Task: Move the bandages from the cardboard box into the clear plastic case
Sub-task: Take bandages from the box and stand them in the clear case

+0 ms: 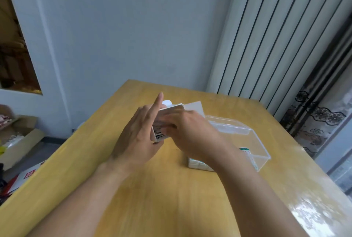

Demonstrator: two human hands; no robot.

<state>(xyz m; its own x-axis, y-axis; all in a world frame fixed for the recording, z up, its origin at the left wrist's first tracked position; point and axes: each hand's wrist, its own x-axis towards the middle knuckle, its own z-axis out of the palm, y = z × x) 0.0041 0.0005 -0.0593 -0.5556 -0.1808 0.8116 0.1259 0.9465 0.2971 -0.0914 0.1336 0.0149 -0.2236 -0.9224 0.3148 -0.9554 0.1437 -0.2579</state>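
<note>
Head view: mid-table, I see my left hand (139, 137) bracing the light, crushable box (162, 122) with fingers straight, right hand (190, 131) gripping its top, beside the case (253, 141); bandages unseen.

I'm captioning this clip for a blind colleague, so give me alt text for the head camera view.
Two bare hands hold a small white cardboard box above a wooden table: the left hand supports it with fingers extended, and the right hand covers its other side. A clear plastic case lies open beside them.
</note>
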